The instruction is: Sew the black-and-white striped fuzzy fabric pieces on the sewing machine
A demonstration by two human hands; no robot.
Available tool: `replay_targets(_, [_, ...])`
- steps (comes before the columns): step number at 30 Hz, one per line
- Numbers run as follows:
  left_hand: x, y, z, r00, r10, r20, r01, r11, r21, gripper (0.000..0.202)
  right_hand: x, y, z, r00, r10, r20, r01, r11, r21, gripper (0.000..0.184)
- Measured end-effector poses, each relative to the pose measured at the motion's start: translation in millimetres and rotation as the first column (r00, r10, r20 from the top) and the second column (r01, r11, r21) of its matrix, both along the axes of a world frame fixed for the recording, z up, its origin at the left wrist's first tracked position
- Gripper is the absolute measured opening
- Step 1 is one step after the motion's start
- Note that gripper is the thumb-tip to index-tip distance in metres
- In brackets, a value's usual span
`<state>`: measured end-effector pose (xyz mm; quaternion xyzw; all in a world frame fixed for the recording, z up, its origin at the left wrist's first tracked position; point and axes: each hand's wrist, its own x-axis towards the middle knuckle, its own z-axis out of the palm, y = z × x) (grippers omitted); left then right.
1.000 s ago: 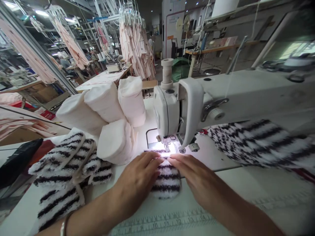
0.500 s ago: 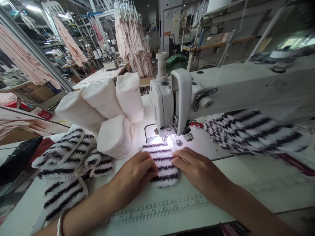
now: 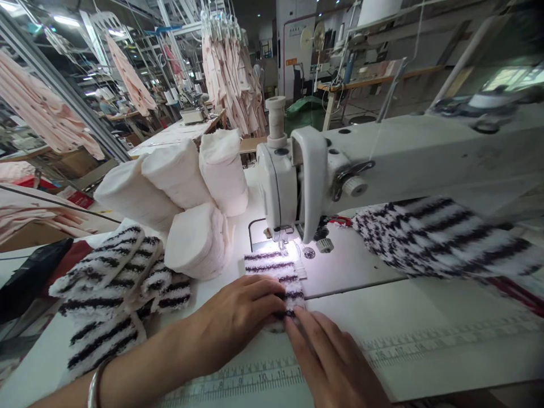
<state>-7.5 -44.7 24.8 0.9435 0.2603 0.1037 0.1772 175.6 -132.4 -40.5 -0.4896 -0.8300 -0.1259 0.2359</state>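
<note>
A small fluffy piece of fabric (image 3: pixel 270 265) with dark and white stripes lies at the needle of the sewing machine (image 3: pixel 281 192), its far end by the presser foot (image 3: pixel 283 245). My left hand (image 3: pixel 244 311) rests across its near left part, fingers stretched over the stripes and pressing down. At the near right edge, the fingertips of my right hand (image 3: pixel 325 351) touch the fabric close to my left fingertips, its fingers extended. Both hands cover much of the near, rounded end.
White padded rolls (image 3: pixel 198 241) stand left of the machine. Striped fluffy pieces (image 3: pixel 114 277) are piled at the left, and more striped fabric (image 3: pixel 442 238) lies under the machine arm. Red-handled scissors (image 3: pixel 340 221) sit behind it. A printed ruler scale (image 3: pixel 255 377) runs along the table front.
My right hand has moved from the fabric's right side down to its near edge. My left hand has slid right and spread over the fabric. The view has shifted slightly.
</note>
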Motion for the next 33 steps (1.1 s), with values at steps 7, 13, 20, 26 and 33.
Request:
replay_targets(7, [-6.9, 17.0, -5.5, 0.998, 0.034, 0.043, -0.034, 0.999, -0.002, 0.021, -6.2, 24.1, 3.5, 0.998, -0.023, -0.054, 0.024, 0.999, 0.023, 0.042])
replay_targets(13, [-8.5, 34.3, -6.8, 0.999, 0.029, 0.042, -0.030, 0.999, 0.024, 0.024, -6.7, 43.7, 8.9, 0.998, -0.004, -0.060, 0.003, 1.000, -0.023, 0.044])
replay_targets(20, [-7.6, 42.7, -12.5, 0.997, 0.083, 0.000, -0.082, 0.988, 0.134, 0.025, 2.1, 61.6, 9.6, 0.992, 0.049, -0.113, -0.057, 0.996, -0.063, 0.052])
replay_targets(26, [-3.9, 37.8, -20.4, 0.979, 0.194, -0.061, -0.172, 0.950, 0.260, 0.024, 15.5, 80.3, 22.8, 0.991, 0.122, -0.058, -0.132, 0.970, -0.204, 0.050])
replay_targets(33, [1.7, 35.9, -22.8, 0.967, 0.244, -0.076, -0.207, 0.924, 0.323, 0.024, 19.6, 93.3, 29.4, 0.998, 0.040, -0.045, -0.046, 0.988, -0.150, 0.035])
